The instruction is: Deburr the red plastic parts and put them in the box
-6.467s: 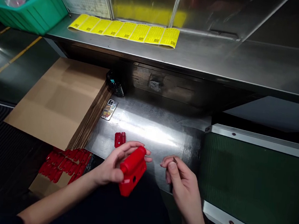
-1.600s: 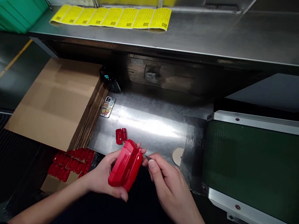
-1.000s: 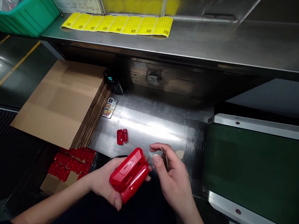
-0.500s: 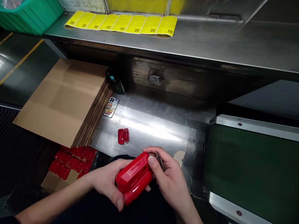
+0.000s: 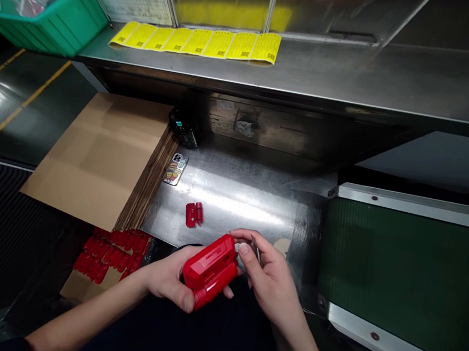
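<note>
My left hand [image 5: 175, 284] is wrapped round a glossy red plastic housing [image 5: 210, 265] with small dark lettering and a rounded barrel along its lower side. At the housing's right end is my right hand [image 5: 268, 277], its thumb and fingers closed. A thin grey metal blade [image 5: 255, 246] sticks up between those fingers; its handle, if any, is hidden. Something pale grey shows by the right thumb, too small to name. Ahead of my hands, a smaller red plastic part [image 5: 194, 214] lies on the metal table [image 5: 238, 176].
Flat cardboard sheets [image 5: 102, 156] are stacked at the left, above a box of red parts [image 5: 113, 252]. A phone [image 5: 175, 169] and dark container [image 5: 183, 128] lie beside them. Yellow labels [image 5: 194, 41] and a green bin [image 5: 75, 19] rest on the shelf. A green conveyor [image 5: 408, 272] runs at right.
The red housing has tilted and risen slightly in my left hand. My right hand has shifted a little right, and a pale grey bit now shows by its thumb. The view has shifted slightly.
</note>
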A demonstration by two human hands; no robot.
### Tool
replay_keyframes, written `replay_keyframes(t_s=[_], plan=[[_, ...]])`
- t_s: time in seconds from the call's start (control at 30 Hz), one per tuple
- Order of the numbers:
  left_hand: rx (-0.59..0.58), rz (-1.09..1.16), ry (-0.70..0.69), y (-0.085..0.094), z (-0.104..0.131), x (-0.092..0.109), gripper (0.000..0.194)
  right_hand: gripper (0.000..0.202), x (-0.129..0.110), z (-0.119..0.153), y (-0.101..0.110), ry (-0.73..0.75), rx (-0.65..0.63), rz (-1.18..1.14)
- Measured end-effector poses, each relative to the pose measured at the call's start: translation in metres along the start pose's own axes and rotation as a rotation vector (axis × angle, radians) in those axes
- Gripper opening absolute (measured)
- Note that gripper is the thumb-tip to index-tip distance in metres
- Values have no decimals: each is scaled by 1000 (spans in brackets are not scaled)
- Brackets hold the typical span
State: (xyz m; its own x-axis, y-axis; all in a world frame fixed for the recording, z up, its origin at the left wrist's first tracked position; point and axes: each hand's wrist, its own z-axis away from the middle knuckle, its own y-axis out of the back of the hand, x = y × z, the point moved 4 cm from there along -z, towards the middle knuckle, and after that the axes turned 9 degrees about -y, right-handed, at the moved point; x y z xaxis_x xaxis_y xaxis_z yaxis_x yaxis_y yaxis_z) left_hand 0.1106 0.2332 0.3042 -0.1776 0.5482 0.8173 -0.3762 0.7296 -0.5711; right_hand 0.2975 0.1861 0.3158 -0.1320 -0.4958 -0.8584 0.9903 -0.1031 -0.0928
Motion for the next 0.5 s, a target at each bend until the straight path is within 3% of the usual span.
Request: replay_keyframes(t_s=[0.07, 0.17, 0.3, 0.5], plan=[[84, -172, -69, 2, 2, 0, 109, 42, -3, 2, 3, 31, 35, 28], [145, -627, -238, 2, 3, 11, 116, 42, -7, 7, 7, 49, 66, 63], [62, -1064, -381, -4, -1, 27, 100, 48, -8, 13, 9, 45, 63, 80], [-50, -1319, -373, -9, -2, 34, 94, 66, -12, 22, 8, 77, 66, 53]])
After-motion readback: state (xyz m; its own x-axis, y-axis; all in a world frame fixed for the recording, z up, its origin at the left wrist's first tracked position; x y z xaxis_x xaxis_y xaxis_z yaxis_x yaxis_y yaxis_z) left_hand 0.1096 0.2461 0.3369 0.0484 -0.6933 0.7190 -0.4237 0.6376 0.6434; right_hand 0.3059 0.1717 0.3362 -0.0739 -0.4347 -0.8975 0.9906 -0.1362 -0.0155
